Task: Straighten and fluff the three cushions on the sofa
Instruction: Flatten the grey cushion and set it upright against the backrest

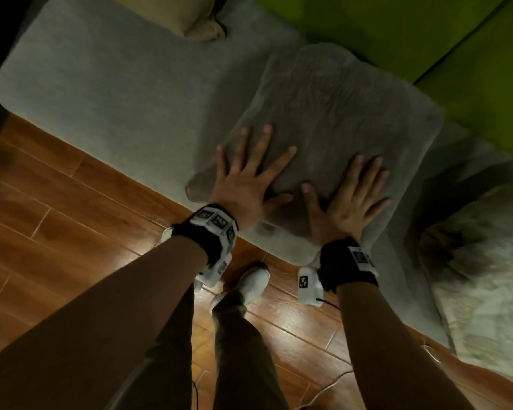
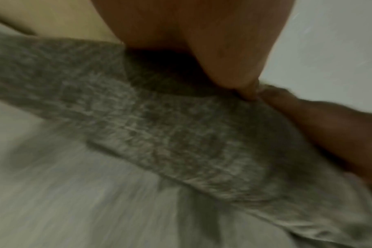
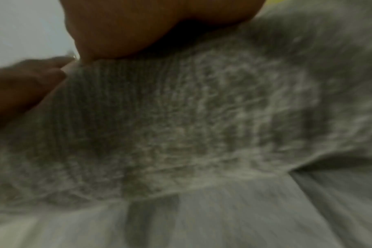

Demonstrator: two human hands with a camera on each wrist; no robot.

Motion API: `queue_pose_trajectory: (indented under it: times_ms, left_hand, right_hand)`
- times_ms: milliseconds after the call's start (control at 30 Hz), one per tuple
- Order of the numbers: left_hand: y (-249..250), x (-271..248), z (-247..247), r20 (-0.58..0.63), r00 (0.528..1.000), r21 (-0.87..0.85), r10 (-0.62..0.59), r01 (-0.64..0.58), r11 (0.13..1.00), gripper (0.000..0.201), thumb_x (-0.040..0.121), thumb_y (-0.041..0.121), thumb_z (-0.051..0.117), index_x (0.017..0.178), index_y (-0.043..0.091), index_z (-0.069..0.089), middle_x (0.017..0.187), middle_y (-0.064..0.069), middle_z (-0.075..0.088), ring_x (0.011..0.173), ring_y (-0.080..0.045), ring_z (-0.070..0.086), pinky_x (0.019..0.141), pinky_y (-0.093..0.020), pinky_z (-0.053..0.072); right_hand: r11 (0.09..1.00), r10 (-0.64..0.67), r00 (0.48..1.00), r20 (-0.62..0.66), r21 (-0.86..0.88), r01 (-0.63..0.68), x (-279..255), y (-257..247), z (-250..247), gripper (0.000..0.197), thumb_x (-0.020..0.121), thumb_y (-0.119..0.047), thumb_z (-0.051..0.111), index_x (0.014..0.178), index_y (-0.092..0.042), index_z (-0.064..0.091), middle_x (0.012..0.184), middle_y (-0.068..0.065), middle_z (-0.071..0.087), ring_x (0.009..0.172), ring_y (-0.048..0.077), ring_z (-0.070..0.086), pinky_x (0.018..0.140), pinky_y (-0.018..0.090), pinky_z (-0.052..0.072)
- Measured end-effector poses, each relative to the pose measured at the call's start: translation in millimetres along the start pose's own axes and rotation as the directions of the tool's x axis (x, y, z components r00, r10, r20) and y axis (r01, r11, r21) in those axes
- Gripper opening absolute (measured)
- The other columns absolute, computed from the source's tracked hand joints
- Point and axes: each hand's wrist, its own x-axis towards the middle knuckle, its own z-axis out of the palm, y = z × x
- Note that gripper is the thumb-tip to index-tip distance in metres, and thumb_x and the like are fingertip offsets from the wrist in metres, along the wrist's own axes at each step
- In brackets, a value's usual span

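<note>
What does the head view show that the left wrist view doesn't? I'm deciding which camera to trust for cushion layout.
Head view only: the beige cushion, the patterned cushion, the wooden floor and the green backrest. Left wrist view only: the grey cushion's knit texture up close, though blurred. Both: the left hand and right hand pressing the grey cushion.

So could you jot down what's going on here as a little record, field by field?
setting: grey sofa seat over a wooden floor
cushion being worked: grey cushion, lying flat on the seat
left hand: fingers spread, pressing on the cushion's near part
right hand: fingers spread, pressing beside the left
other cushions: tan cushion at the far left of the seat; pale patterned cushion to the right
backrest: green
wrist views: blurred
</note>
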Motion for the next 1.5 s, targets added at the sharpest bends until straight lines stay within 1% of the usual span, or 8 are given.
queue_pose_trajectory:
  times_ms: [100,233,400,633,767,900,1233,1500]
  left_hand:
    - [-19,7,41,0.155,0.976,0.061,-0.150,0.143,0.988,0.093,0.076,0.089,0.033,0.143,0.061,-0.026,0.156,0.007,-0.041,0.148,-0.044,-0.023,0.109,-0.077,0.008]
    - [-17,9,59,0.143,0.976,0.091,-0.164,0.152,0.984,0.097,0.073,0.090,0.034,0.142,0.061,-0.028,0.151,0.008,-0.048,0.146,-0.045,-0.026,0.108,-0.079,0.007]
    - [-17,1,59,0.137,0.978,0.129,-0.155,0.138,0.982,0.117,0.064,0.088,0.051,0.143,0.056,-0.029,0.155,0.003,-0.044,0.146,-0.048,-0.023,0.107,-0.080,0.011]
    - [-17,-16,44,0.143,0.984,0.143,-0.109,0.089,0.986,0.133,0.061,0.076,0.070,0.147,0.050,-0.027,0.159,0.000,-0.037,0.148,-0.048,-0.015,0.110,-0.076,0.015]
    - [-7,-19,14,0.033,0.999,0.059,-0.028,0.026,0.998,0.122,0.065,0.085,0.057,0.157,0.041,-0.010,0.165,-0.010,-0.021,0.150,-0.044,-0.012,0.116,-0.071,0.005]
    - [17,-10,3,-0.178,0.947,0.183,0.268,-0.236,0.955,0.082,0.091,0.076,0.032,0.158,0.037,0.004,0.166,-0.015,-0.004,0.151,-0.042,-0.005,0.116,-0.070,0.003]
    - [-16,-11,77,0.138,0.968,0.407,0.209,-0.248,0.879,0.091,0.086,0.074,0.035,0.146,0.048,-0.029,0.157,0.003,-0.040,0.142,-0.028,-0.037,0.117,-0.065,-0.006]
    - [-52,-43,47,0.095,0.984,0.269,0.153,-0.173,0.947,0.078,0.090,0.068,0.029,0.158,0.037,0.004,0.167,0.001,-0.015,0.153,-0.029,-0.010,0.116,-0.066,0.011]
  right_hand:
    - [0.986,-0.031,0.979,0.202,-0.153,0.062,-13,17,32,0.123,0.072,-0.098,0.037,0.152,-0.036,-0.033,0.164,0.003,-0.031,0.150,0.027,-0.032,0.118,0.068,-0.014]
    - [0.987,-0.002,0.979,0.202,-0.159,0.035,-12,32,43,0.132,0.067,-0.101,0.042,0.153,-0.033,-0.032,0.169,0.009,-0.020,0.147,0.026,-0.038,0.118,0.068,-0.014]
    - [0.982,-0.026,0.967,0.252,-0.176,0.072,-21,41,32,0.142,0.054,-0.104,0.047,0.150,-0.040,-0.035,0.157,-0.003,-0.047,0.146,0.024,-0.040,0.115,0.074,-0.010]
    - [0.965,-0.029,0.936,0.352,-0.235,0.118,-59,88,10,0.151,0.059,-0.068,0.085,0.150,-0.045,-0.032,0.157,-0.008,-0.045,0.148,0.025,-0.037,0.113,0.080,0.001]
    - [0.989,-0.127,0.968,0.216,-0.041,0.139,-72,94,-29,0.129,0.071,-0.085,0.063,0.158,-0.037,-0.019,0.166,-0.001,-0.025,0.155,0.024,-0.019,0.121,0.068,-0.004]
    - [0.964,-0.247,0.965,-0.085,0.084,0.254,-52,65,-32,0.085,0.095,-0.068,0.039,0.161,-0.034,-0.002,0.169,0.001,-0.003,0.157,0.033,-0.001,0.124,0.063,0.003]
    - [0.947,-0.066,0.915,0.398,-0.264,0.183,-52,118,57,0.111,0.086,-0.083,0.041,0.143,-0.040,-0.044,0.151,-0.010,-0.053,0.141,0.020,-0.048,0.111,0.079,-0.011]
    - [0.953,0.066,0.775,0.629,-0.269,0.137,-104,171,24,0.098,0.086,-0.087,0.034,0.151,-0.048,-0.029,0.162,-0.012,-0.036,0.152,0.028,-0.029,0.110,0.072,-0.022]
